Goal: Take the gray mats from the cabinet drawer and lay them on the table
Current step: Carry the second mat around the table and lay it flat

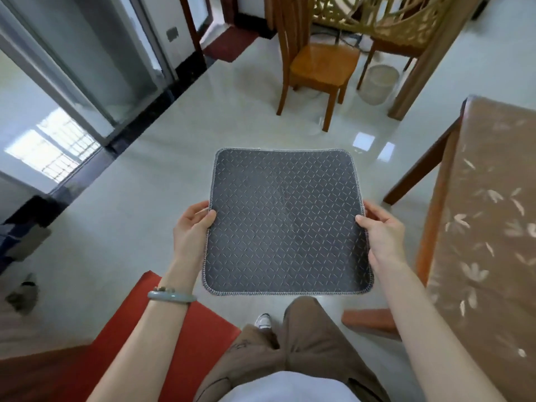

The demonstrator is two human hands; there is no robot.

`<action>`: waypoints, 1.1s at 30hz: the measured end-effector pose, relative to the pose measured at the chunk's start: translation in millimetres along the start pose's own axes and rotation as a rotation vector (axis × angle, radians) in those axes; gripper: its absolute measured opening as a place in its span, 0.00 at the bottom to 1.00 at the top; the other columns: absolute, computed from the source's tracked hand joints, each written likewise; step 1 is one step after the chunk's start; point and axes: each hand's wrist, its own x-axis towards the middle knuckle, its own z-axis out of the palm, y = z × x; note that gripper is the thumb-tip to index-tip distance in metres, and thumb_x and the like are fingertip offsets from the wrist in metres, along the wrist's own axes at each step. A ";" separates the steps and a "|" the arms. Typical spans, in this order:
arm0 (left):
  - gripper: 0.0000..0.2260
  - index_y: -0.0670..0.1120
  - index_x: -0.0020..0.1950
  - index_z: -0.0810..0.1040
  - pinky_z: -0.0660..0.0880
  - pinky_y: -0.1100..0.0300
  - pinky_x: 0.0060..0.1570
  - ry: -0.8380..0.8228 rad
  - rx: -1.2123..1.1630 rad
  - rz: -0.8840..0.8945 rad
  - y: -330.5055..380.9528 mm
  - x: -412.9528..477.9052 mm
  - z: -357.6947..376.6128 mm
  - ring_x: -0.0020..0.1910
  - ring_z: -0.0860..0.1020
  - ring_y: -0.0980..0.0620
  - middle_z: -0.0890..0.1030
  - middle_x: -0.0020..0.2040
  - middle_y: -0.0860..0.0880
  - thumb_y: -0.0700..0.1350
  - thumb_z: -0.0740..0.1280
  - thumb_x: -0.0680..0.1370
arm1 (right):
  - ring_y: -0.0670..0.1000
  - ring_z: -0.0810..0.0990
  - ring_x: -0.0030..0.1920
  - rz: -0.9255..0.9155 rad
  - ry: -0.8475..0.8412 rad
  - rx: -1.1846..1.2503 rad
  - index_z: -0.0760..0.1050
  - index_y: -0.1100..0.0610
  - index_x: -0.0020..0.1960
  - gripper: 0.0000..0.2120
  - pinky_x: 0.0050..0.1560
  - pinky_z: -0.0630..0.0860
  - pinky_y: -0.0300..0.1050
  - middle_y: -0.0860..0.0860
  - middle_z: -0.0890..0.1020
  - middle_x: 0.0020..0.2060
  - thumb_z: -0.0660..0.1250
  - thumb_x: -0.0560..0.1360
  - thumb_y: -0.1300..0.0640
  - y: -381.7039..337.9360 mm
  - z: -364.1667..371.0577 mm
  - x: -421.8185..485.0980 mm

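Carrying step under way: left hand (pixel 193 224) and right hand (pixel 382 227) pinching opposite side edges of gray mat (pixel 285 221), holding it flat between them over floor. Mat near-square, patterned face showing upward, no clear long axis. Next: swinging rightward, lowering onto table (pixel 490 227) beyond right hand.

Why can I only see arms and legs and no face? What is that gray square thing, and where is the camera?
The camera sits on the person's head and looks down, so you see what they see: their own arms, legs and a shoe. There is just this one picture. The left hand, with a green bracelet on its wrist, and the right hand each pinch one side of a gray mat, holding it flat in the air above the shiny floor. On the right is a table with a brown leafy cover; none of the mat is on it yet. Farther off stands a wooden chair.
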 end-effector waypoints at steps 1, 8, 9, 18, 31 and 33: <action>0.08 0.48 0.51 0.79 0.75 0.47 0.56 -0.032 0.011 -0.004 5.3 15.8 8.2 0.46 0.79 0.46 0.82 0.50 0.44 0.37 0.67 0.76 | 0.56 0.82 0.51 0.001 0.027 0.006 0.79 0.57 0.58 0.19 0.56 0.78 0.51 0.52 0.83 0.48 0.64 0.72 0.73 -5.3 4.2 8.4; 0.09 0.43 0.57 0.75 0.76 0.55 0.49 -0.174 0.061 -0.028 34.4 118.1 107.0 0.43 0.78 0.50 0.80 0.50 0.45 0.36 0.64 0.78 | 0.50 0.84 0.44 -0.045 0.131 0.035 0.81 0.53 0.55 0.20 0.52 0.80 0.47 0.51 0.84 0.47 0.65 0.70 0.72 -42.0 20.4 102.7; 0.09 0.43 0.57 0.75 0.76 0.55 0.49 -0.194 0.070 -0.028 38.8 132.8 124.6 0.43 0.78 0.50 0.80 0.50 0.45 0.36 0.64 0.78 | 0.52 0.84 0.47 -0.046 0.144 0.030 0.82 0.51 0.52 0.19 0.55 0.79 0.50 0.52 0.84 0.49 0.65 0.70 0.71 -49.9 21.3 119.9; 0.08 0.49 0.50 0.77 0.75 0.61 0.44 -0.309 0.120 0.004 90.9 254.6 297.7 0.37 0.80 0.60 0.82 0.46 0.50 0.36 0.65 0.77 | 0.57 0.82 0.52 -0.033 0.259 0.099 0.81 0.49 0.46 0.18 0.58 0.78 0.55 0.55 0.83 0.53 0.65 0.71 0.72 -151.2 33.8 270.9; 0.14 0.40 0.64 0.73 0.78 0.59 0.49 -0.470 0.195 -0.018 144.9 398.4 518.5 0.48 0.79 0.53 0.80 0.56 0.44 0.36 0.64 0.78 | 0.52 0.82 0.48 -0.091 0.432 0.190 0.78 0.55 0.58 0.19 0.45 0.78 0.42 0.53 0.83 0.49 0.65 0.72 0.72 -265.1 48.1 441.6; 0.14 0.40 0.64 0.73 0.79 0.63 0.44 -0.522 0.221 0.000 153.9 428.8 559.2 0.47 0.80 0.54 0.80 0.55 0.44 0.36 0.64 0.78 | 0.53 0.82 0.48 -0.106 0.463 0.222 0.78 0.56 0.59 0.19 0.47 0.78 0.43 0.54 0.83 0.50 0.65 0.72 0.72 -279.7 50.6 474.2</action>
